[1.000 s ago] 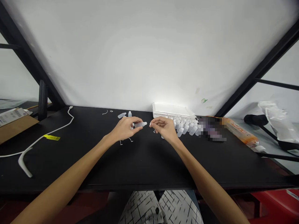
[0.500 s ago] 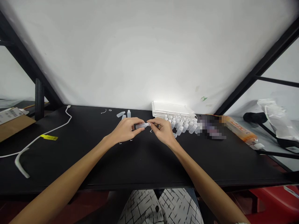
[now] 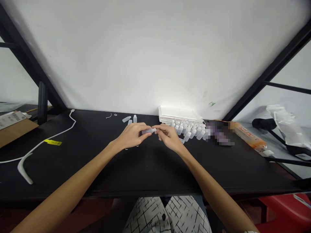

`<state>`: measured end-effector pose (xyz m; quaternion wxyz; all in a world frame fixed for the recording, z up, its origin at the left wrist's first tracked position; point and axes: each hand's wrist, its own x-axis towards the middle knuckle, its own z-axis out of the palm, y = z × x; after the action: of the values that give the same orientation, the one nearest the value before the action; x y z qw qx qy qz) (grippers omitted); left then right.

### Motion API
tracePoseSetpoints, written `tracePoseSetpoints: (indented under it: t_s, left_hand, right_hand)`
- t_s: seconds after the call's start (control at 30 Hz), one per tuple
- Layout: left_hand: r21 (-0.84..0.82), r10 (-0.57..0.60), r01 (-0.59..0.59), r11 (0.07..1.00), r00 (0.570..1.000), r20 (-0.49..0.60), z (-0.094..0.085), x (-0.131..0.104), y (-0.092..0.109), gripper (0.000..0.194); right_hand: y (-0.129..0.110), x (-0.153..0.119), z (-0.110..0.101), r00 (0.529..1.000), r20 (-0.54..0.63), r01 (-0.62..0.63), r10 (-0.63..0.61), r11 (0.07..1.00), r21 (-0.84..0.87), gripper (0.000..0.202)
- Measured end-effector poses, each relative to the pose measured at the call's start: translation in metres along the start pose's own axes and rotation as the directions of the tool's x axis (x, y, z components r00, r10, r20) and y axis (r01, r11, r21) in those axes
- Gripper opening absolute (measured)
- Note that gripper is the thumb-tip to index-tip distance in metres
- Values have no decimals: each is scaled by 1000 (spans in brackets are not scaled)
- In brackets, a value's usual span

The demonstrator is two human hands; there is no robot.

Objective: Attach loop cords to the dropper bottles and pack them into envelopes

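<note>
My left hand (image 3: 132, 135) is closed around a small translucent plastic bottle (image 3: 146, 131), which lies nearly level with its white neck pointing right. At that neck, my right hand (image 3: 167, 134) has its thumb and forefinger drawn together, touching or almost touching the end. Whatever is between those fingertips is too small to tell. Behind the left hand are a few more bottles, one lying (image 3: 126, 119) and one upright (image 3: 135, 118). Small white bent pieces (image 3: 137, 146) lie below the left hand. Right of the right hand stands a group of several capped bottles (image 3: 187, 134).
A stack of white flat packets (image 3: 178, 114) rests against the wall. On the left are a white cable (image 3: 58, 133) with a yellow tag (image 3: 53, 142) and a cardboard box (image 3: 18, 131). An orange-and-clear package (image 3: 250, 137) lies at the right edge of the black table (image 3: 155, 174).
Both hands stay in nearly the same place around the bottle. The right fingers have shifted slightly at its neck, the forefinger now straighter. The view has moved a little.
</note>
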<state>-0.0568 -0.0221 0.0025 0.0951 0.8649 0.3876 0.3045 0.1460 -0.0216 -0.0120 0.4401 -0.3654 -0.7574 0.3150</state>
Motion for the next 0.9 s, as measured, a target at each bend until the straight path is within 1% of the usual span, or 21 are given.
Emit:
tracePoseSetpoints:
  t_s: [0.1, 0.23, 0.3, 0.43, 0.5, 0.63, 0.8, 0.9]
  left_hand:
    - [1, 10, -10, 1000, 1000, -1, 0, 0, -1, 27]
    - [-17, 4, -4, 1000, 1000, 22, -1, 0, 1, 29]
    - [-41, -7, 9, 999, 999, 39, -3, 0, 2, 30]
    - [-103, -28, 35, 994, 997, 70, -5, 1, 5, 31]
    - [-172, -44, 59, 983, 995, 88, -4, 1, 6, 33]
    - [-365, -119, 146, 920, 988, 94, -1, 1, 8, 37]
    - [-435, -186, 211, 875, 977, 100, 2, 0, 10, 40]
    - [-522, -227, 269, 809, 963, 145, 3, 0, 10, 43]
  right_hand:
    - [-3, 0, 0, 999, 8, -41, 41, 997, 66, 27]
    - [-9, 1, -2, 990, 6, -138, 139, 975, 173, 29]
    - [-12, 2, -3, 988, 10, -150, 152, 968, 201, 27]
    - [-11, 1, -3, 993, 5, -120, 120, 982, 149, 23]
    - [-10, 1, -2, 993, 1, -117, 118, 985, 127, 24]
    - [-10, 0, 0, 991, 21, -133, 132, 974, 185, 30]
    - [-11, 0, 1, 985, 52, -170, 162, 957, 236, 30]
    - [-10, -1, 1, 989, 71, -145, 133, 967, 208, 27]
